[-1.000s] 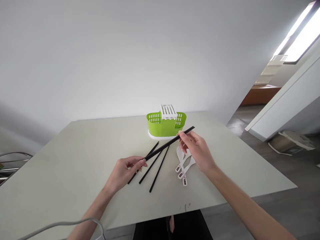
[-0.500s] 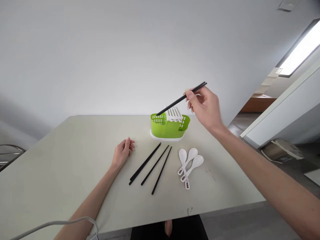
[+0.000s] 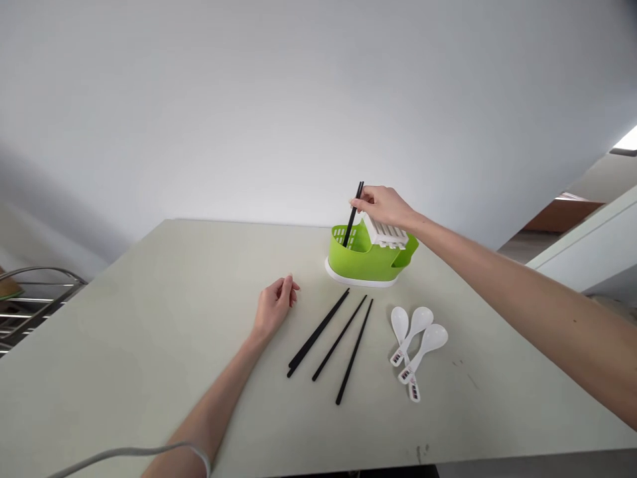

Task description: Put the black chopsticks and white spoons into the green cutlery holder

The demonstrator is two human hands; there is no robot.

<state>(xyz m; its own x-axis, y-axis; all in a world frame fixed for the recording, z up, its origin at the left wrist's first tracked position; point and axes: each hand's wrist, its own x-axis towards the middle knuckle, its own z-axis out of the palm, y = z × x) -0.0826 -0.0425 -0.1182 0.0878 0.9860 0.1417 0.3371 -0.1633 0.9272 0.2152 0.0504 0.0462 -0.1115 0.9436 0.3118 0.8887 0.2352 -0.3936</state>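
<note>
My right hand (image 3: 381,204) pinches a pair of black chopsticks (image 3: 353,216) near their upper ends. They stand steeply tilted, with their lower ends inside the left compartment of a green utensil holder (image 3: 362,264) with a white slatted piece (image 3: 384,234) across its middle. My left hand (image 3: 277,302) rests on the table with its fingers curled in and nothing visible in them. Right of it lie more black chopsticks (image 3: 318,333), two of them side by side and two apart (image 3: 354,352). Three white spoons (image 3: 419,320) with printed handles overlap farther right.
The pale table (image 3: 149,332) meets a plain wall at its back edge. A grey cable (image 3: 124,452) crosses my left forearm at the bottom. Off the table's left side stands a metal rack (image 3: 40,299).
My right hand has moved the chopsticks over the holder and down, turning them from a shallow slant to nearly upright, tips now in the left compartment. The view has shifted left; my left hand stays put.
</note>
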